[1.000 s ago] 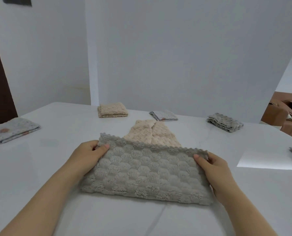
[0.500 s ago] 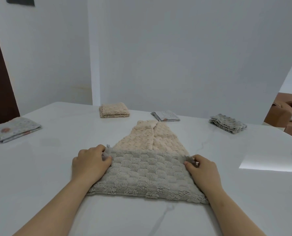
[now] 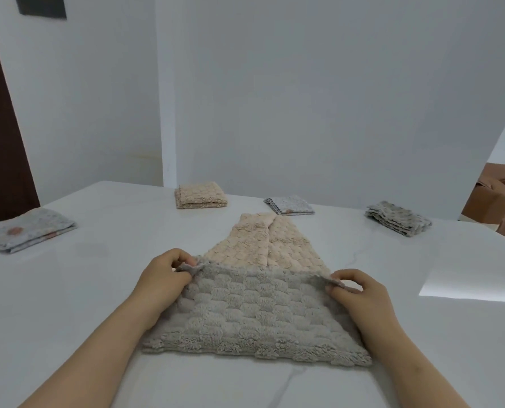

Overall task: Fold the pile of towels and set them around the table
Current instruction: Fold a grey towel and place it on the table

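Grey towel (image 3: 254, 316) lies flat on the white counter (image 3: 98, 290), already doubled over, thick fold edge nearest the person. Left hand (image 3: 162, 281) pinches the towel's far-left corner, thumb and fingers closed on the fabric; right hand (image 3: 360, 293) pinches the far-right corner the same way. Both grips are on the corners so the edge stays taut and square, probably for lining up layers or lifting for the next fold.

Just beyond the grey towel, partly tucked under its far edge, lies a beige towel (image 3: 263, 245), unfolded and bunched, likely what remains of the pile. It waits there within reach.

Finished ones ring the counter relative to the grey towel: folded beige towel (image 3: 200, 194) far-left beyond it, patterned towel (image 3: 289, 205) straight beyond, folded grey towel (image 3: 398, 221) far-right, another patterned towel (image 3: 27, 234) well off to the left. Spaced apart, matching the "set around" goal. Task looks well along; this fold is not yet finished.
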Available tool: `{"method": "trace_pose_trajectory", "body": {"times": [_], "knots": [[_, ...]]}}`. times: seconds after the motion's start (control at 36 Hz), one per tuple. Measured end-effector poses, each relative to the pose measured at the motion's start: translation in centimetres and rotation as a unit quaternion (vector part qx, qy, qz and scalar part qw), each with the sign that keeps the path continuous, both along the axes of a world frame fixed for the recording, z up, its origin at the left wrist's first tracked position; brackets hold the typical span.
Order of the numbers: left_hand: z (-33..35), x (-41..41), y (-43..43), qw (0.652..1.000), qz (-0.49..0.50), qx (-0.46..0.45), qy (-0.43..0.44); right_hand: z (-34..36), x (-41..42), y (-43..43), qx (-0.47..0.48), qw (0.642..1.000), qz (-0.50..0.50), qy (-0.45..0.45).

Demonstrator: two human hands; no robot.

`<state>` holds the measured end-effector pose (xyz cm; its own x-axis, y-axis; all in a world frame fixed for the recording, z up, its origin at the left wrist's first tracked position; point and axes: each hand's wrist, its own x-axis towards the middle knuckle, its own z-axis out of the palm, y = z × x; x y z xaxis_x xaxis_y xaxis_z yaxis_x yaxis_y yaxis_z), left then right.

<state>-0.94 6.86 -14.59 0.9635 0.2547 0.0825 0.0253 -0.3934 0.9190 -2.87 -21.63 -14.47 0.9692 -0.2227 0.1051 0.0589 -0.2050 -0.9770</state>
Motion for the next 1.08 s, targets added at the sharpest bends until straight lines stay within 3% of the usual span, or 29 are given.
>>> {"method": "trace_pose_trajectory", "body": {"times": [0.11, 0.22, 0.33, 0.44, 0.75, 1.0, 1.08], "knots": [[0.6, -0.3, 0.4, 0.994, -0.018, -0.089, 0.055, 1.0, -0.5, 0.4, 0.118, 0.991, 0.053, 0.042], [1.4, -0.9, 0.8, 0.981, -0.055, -0.162, 0.097, 1.8, -1.1, 0.4, 0.157, 0.977, 0.106, 0.093], [1.5, -0.9, 1.2, 0.972, -0.055, -0.203, 0.105, 1.7, -1.3, 0.5, 0.107, 0.984, 0.111, 0.092], [1.7, -1.1, 1.2, 0.975, -0.027, -0.211, 0.069, 1.6, -1.1, 0.3, 0.05, 0.997, 0.059, 0.022], [3.0, -1.8, 0.8, 0.957, -0.05, -0.278, -0.061, 2.3, -1.2, 0.0, 0.042, 0.993, 0.009, -0.107], [3.4, -2.1, 0.4, 0.951, -0.041, -0.293, -0.088, 2.1, -1.3, -0.4, 0.026, 0.994, -0.009, -0.103], [3.9, -2.4, 0.6, 0.947, -0.059, -0.305, -0.083, 3.3, -1.9, -0.8, 0.059, 0.995, 0.009, -0.075]]}}
